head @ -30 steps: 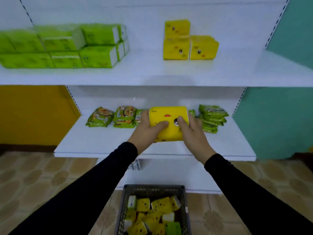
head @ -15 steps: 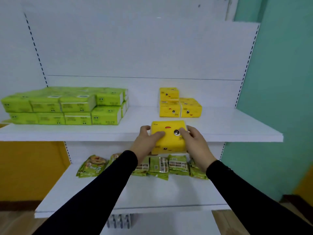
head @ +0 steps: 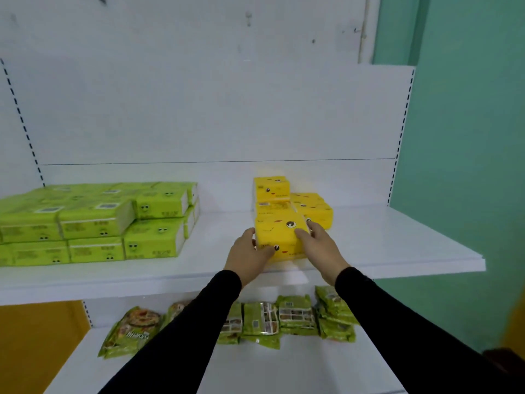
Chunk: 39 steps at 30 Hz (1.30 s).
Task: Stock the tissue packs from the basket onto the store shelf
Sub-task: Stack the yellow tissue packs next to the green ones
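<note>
A yellow tissue pack [head: 279, 234] with a cartoon face sits between both hands over the front of the upper white shelf [head: 383, 245]. My left hand [head: 247, 255] grips its left side, thumb on the front. My right hand [head: 319, 248] grips its right side, fingers over the top. Just behind it stand three more yellow tissue packs [head: 311, 207], one stacked on the others. The basket is out of view.
Green tissue packs [head: 96, 223] are stacked two high on the left of the upper shelf. Green snack bags [head: 287, 317] lie along the back of the lower shelf [head: 284, 371]. A teal wall [head: 468, 166] closes the right side.
Both hands carried the yellow pack up from in front of the lower shelf to the upper shelf, just before the other yellow packs. My view rose, and the basket dropped out of sight.
</note>
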Each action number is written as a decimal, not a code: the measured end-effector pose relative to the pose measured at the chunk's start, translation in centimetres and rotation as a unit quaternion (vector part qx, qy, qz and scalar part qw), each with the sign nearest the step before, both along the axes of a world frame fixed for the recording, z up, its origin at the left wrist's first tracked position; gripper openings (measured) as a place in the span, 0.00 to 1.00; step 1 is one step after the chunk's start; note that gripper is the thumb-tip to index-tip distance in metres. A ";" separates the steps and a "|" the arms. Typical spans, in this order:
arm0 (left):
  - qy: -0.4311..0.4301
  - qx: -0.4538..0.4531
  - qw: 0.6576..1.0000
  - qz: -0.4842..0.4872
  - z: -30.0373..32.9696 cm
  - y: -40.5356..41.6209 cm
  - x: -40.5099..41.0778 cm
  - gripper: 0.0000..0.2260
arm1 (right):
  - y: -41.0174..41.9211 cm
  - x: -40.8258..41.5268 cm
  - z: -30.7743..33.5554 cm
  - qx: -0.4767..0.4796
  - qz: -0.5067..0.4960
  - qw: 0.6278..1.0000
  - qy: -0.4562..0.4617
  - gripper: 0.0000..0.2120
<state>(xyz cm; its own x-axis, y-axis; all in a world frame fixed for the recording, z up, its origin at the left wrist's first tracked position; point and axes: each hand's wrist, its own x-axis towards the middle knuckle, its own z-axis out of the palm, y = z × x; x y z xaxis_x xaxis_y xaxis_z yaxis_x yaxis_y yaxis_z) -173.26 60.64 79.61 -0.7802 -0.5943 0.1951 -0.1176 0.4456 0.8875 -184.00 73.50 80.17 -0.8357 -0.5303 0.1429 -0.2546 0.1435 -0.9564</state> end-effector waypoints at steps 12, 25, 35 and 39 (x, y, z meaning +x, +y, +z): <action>-0.096 -0.099 0.986 0.091 -1.3 -1.7 -7.6 0.14 | -2.3 -8.1 -1.8 0.107 0.087 0.987 0.077 0.14; -0.109 -0.055 0.987 0.107 -0.1 -1.6 -6.6 0.24 | -1.9 -8.9 -0.9 0.062 -0.001 0.990 0.124 0.26; -0.001 -0.053 0.981 0.185 -0.9 0.4 2.0 0.20 | -4.0 0.4 -0.1 -0.133 0.126 0.975 0.127 0.11; 0.009 -0.019 0.971 0.239 -3.0 0.0 8.3 0.17 | -5.4 5.6 -2.5 -0.150 0.195 0.966 0.082 0.10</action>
